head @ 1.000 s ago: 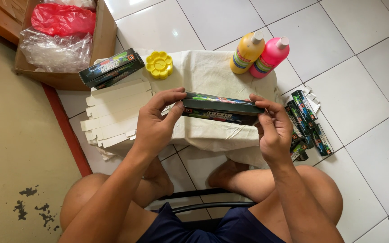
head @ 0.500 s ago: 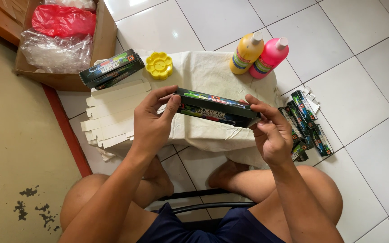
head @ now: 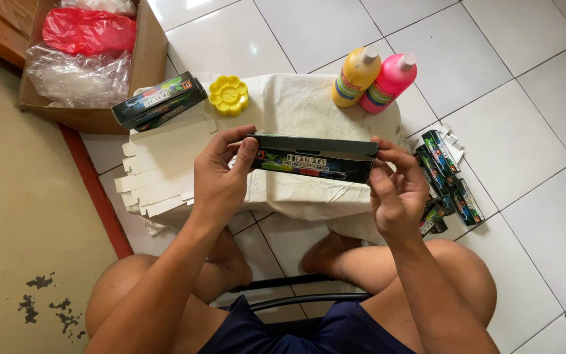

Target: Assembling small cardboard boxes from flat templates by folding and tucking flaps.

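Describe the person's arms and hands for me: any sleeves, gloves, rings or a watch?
Both arms are bare from the upper arm down, with no sleeves in view. The left hand and the right hand wear no gloves, and no rings, watch or wristband show. The fingers are uncovered. The only clothing visible is dark navy shorts.

Long carton (head: 312,157) held level above the middle of a cloth-covered counter (head: 296,108), left hand (head: 221,177) gripping its left end, right hand (head: 397,190) its right end. On the counter behind the carton: paint palette (head: 228,95) left of centre, two bottles (head: 371,78) side by side, touching, at the far right corner. Stack of two cartons (head: 158,101) at the far left corner, just left of the palette. Flat unfolded cartons (head: 158,170) piled on the counter's left side, under the left hand. Heap of small cartons (head: 447,180) on the floor right of the counter. Cardboard box (head: 145,59) on the floor beyond the far left corner, plastic bags (head: 83,56) inside it.
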